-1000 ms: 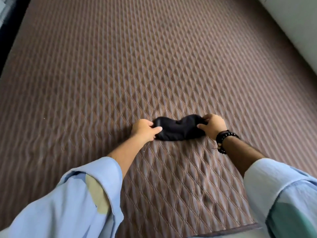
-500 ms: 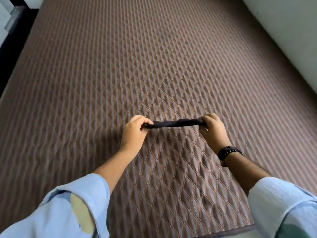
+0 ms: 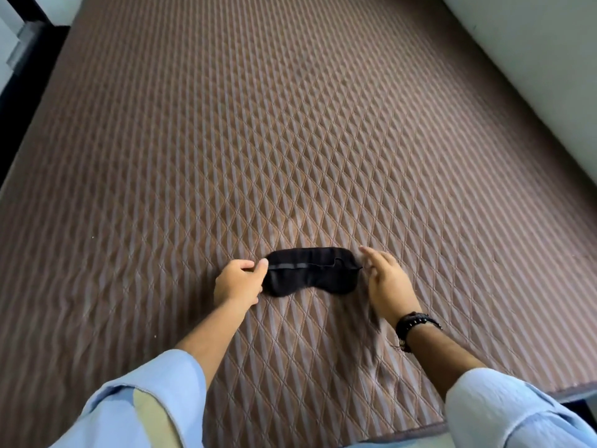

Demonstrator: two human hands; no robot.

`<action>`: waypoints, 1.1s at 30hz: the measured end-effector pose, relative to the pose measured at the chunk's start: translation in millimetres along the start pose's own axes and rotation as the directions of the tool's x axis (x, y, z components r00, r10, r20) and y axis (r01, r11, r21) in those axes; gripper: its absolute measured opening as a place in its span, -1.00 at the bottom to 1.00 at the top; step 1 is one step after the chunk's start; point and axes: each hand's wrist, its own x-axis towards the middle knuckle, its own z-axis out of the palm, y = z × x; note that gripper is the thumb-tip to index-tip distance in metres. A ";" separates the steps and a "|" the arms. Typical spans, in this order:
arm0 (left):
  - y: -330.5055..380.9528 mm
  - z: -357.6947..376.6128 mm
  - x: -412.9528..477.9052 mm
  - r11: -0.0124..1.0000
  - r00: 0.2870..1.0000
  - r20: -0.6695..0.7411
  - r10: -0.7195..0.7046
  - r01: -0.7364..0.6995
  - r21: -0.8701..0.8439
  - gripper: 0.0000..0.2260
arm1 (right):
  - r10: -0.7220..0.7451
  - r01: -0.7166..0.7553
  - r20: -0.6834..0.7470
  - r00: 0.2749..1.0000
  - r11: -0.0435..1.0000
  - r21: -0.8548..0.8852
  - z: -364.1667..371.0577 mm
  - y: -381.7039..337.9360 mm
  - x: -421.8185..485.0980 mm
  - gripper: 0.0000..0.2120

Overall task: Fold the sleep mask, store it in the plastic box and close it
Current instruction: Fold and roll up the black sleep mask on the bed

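A black sleep mask [image 3: 311, 273] lies flat on the brown quilted mattress [image 3: 290, 140], its strap running across the upper side. My left hand [image 3: 238, 282] pinches the mask's left end between thumb and fingers. My right hand [image 3: 389, 281] hovers just off the mask's right end with fingers spread, holding nothing. A black beaded band sits on the right wrist. No plastic box is in view.
A pale wall [image 3: 533, 59] runs along the mattress's right side. A dark gap [image 3: 19, 101] borders the mattress's left edge. The mattress's near edge [image 3: 420, 428] shows between my light blue sleeves.
The mask was lifted and stretched between both hands, turned over, and now lies flat with the strap side up. My right hand has let go of its end.
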 end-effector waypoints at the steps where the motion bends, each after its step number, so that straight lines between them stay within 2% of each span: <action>1: 3.6 2.5 0.6 0.998 0.998 0.054 -0.036 0.039 -0.053 -0.62 | -0.081 0.089 0.080 0.993 0.991 -0.099 0.3 -0.5 0.3 -0.40; 2: 5.6 4.4 1.9 0.993 0.993 0.101 -0.057 0.067 -0.096 -0.58 | -0.156 0.190 0.173 0.972 0.962 -0.197 0.7 -0.1 0.9 -0.30; 4: 8.0 7.1 3.2 0.990 0.990 0.131 -0.056 0.072 -0.119 -0.57 | -0.186 0.266 0.274 0.943 0.919 -0.291 1.9 -1.2 1.3 -0.16; 7: 8.5 11.6 4.4 0.990 0.995 0.085 -0.050 0.060 -0.129 -0.61 | -0.168 0.286 0.341 0.925 0.898 -0.333 9.1 -7.8 1.3 -0.20; 10: 10.6 15.7 2.4 0.984 0.998 0.062 -0.028 0.039 -0.174 -0.65 | -0.083 0.272 0.457 0.885 0.890 -0.365 16.7 -10.4 0.4 -0.21; 13: 21.9 25.5 -11.8 0.979 0.994 0.046 0.104 -0.094 -0.183 -0.75 | -0.039 0.240 0.487 0.872 0.903 -0.357 14.5 -15.9 1.0 -0.18; 16: 39.1 41.5 -34.6 0.960 0.961 0.031 0.275 -0.273 -0.058 -0.93 | -0.006 0.211 0.503 0.864 0.912 -0.351 12.1 -22.0 -1.2 -0.20; 19: 55.6 62.7 -51.0 0.917 0.914 0.086 0.396 -0.398 0.002 -0.89 | 0.013 0.187 0.504 0.864 0.920 -0.345 12.8 -26.5 -1.5 -0.25; 22: 66.2 79.6 -58.9 0.871 0.865 0.228 0.447 -0.479 0.113 -0.74 | -0.006 0.188 0.491 0.871 0.928 -0.321 16.6 -23.0 -0.2 -0.32; 23: 68.3 83.0 -60.5 0.862 0.855 0.292 0.428 -0.483 0.153 -0.69 | -0.027 0.181 0.470 0.882 0.941 -0.284 19.4 -19.6 -2.4 -0.36; 25: 68.2 87.6 -63.5 0.791 0.839 0.385 0.384 -0.514 0.332 -0.64 | -0.034 0.067 0.339 0.940 0.994 -0.084 24.7 -8.3 -10.5 -0.42; 27: 63.2 87.3 -64.6 0.645 0.820 0.418 0.390 -0.567 0.511 -0.64 | 0.093 -0.109 0.113 0.989 0.984 0.141 27.7 3.1 -20.3 -0.42; 29: 58.2 84.2 -63.3 0.631 0.800 0.445 0.402 -0.594 0.499 -0.67 | 0.296 -0.264 -0.067 0.953 0.918 0.297 29.3 10.2 -25.4 -0.53; 31: 54.2 81.8 -61.4 0.699 0.811 0.398 0.430 -0.578 0.422 -0.70 | 0.443 -0.377 -0.045 0.896 0.809 0.450 28.9 8.5 -20.2 -0.63; 33: 50.4 81.6 -57.5 0.792 0.872 0.213 0.440 -0.489 0.365 -0.72 | 0.478 -0.460 0.110 0.871 0.718 0.523 22.6 -4.7 -8.2 -0.59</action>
